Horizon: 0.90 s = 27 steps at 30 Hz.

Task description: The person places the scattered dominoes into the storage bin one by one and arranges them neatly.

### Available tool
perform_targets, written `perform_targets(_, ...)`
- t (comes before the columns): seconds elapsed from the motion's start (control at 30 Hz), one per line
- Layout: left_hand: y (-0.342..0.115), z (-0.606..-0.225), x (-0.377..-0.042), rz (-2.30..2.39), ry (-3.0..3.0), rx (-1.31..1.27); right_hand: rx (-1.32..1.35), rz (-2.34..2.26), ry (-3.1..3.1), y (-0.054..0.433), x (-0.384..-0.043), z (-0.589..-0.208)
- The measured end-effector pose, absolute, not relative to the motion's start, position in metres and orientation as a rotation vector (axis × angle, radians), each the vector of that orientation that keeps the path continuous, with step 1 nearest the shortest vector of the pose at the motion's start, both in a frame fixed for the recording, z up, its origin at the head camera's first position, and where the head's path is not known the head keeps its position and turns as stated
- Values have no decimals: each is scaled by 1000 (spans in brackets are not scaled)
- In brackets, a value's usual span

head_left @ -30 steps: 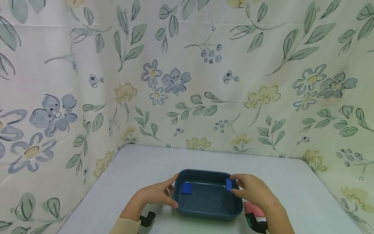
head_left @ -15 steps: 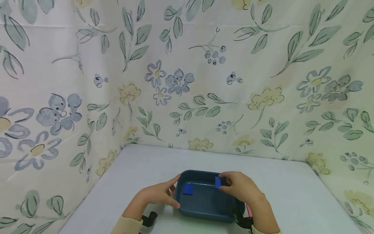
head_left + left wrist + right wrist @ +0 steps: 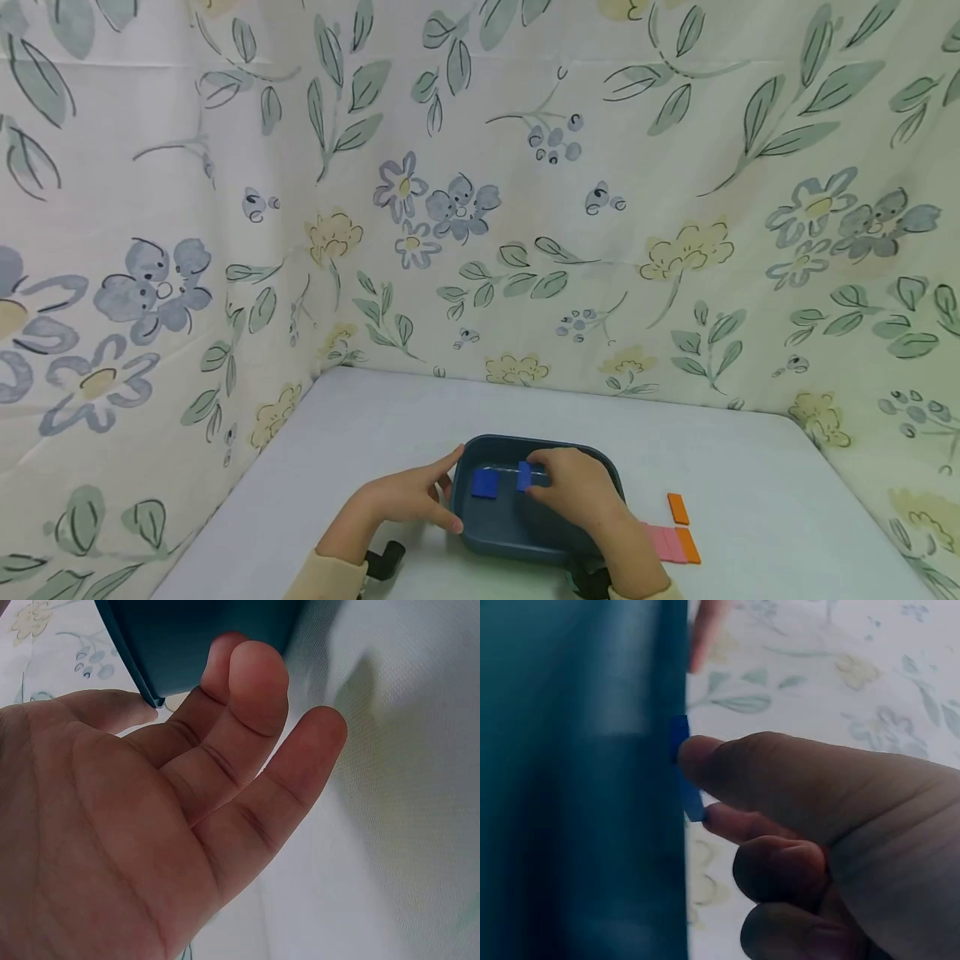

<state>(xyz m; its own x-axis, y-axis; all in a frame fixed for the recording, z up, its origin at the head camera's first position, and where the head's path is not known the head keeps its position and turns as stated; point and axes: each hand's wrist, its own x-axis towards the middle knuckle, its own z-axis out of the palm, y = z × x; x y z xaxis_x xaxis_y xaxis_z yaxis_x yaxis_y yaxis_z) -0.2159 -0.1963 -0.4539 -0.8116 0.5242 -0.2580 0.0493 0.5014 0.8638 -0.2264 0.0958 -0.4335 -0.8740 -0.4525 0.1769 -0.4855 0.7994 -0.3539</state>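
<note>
A dark teal rectangular tray (image 3: pixel 517 525) sits on the white table. My left hand (image 3: pixel 408 500) spans its left end, index finger at the back corner and thumb near the front. In the left wrist view, the relaxed fingers of that hand (image 3: pixel 165 802) lie beside the tray wall (image 3: pixel 172 645). Over the tray's interior, my right hand (image 3: pixel 577 492) pinches a small flat blue strip (image 3: pixel 523 477) between thumb and fingertip; the strip (image 3: pixel 691 796) also shows in the right wrist view. A blue square piece (image 3: pixel 484 483) lies inside the tray, left of the held strip.
Right of the tray, pink pieces (image 3: pixel 666 544) lie side by side on the table (image 3: pixel 750 483), with an orange strip (image 3: pixel 688 546) against them. Another orange strip (image 3: pixel 678 508) lies just behind. Floral cloth (image 3: pixel 525 292) hangs behind the table and at both sides.
My right hand has carried the blue strip leftward from the tray's right end towards the blue square. Orange strips have come into view behind it. My left hand stays at the tray.
</note>
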Motion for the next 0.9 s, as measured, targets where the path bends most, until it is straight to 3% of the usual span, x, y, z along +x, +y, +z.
perform_targets(0.9, -195, -450, -215, 1224, 2272, 453, 665, 483, -2980, 55, -239, -480)
